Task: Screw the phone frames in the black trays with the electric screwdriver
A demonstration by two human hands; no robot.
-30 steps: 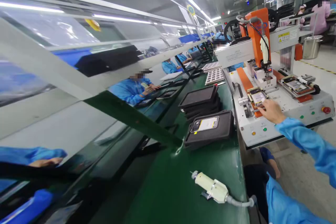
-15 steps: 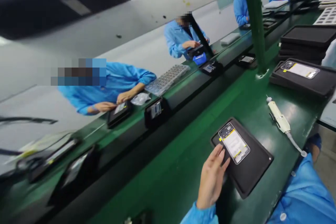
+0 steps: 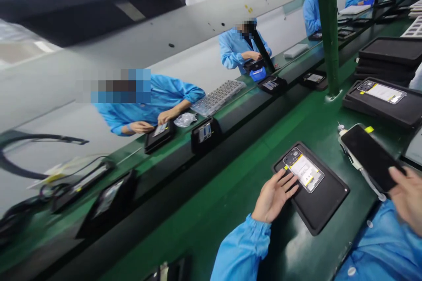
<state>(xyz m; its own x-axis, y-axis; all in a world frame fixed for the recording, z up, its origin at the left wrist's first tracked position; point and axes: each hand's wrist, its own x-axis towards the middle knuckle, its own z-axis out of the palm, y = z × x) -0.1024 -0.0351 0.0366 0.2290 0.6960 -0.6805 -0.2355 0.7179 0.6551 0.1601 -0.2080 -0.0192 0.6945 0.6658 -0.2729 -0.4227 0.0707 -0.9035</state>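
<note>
A phone with its back off [image 3: 306,170] lies on a black tray [image 3: 321,210], its white and yellow battery area facing up. My left hand [image 3: 275,193] is beside it, palm up with fingers apart, the fingertips near the phone's left edge. At the right, my right hand [image 3: 407,195] grips a dark phone [image 3: 369,153] by its lower end, black face up, with a yellow tab at its upper corner. That phone hangs over a white electric screwdriver [image 3: 352,160] and hides much of it.
Black trays [image 3: 392,55] are stacked at the back right, and another opened phone [image 3: 384,91] lies on a tray in front of them. A green post [image 3: 329,44] rises from the bench. Across the conveyor, a person in blue [image 3: 165,92] handles a phone.
My right hand has come into view from the right, holding the dark phone. My left hand's fingers have spread and the palm has turned up. The view has shifted slightly.
</note>
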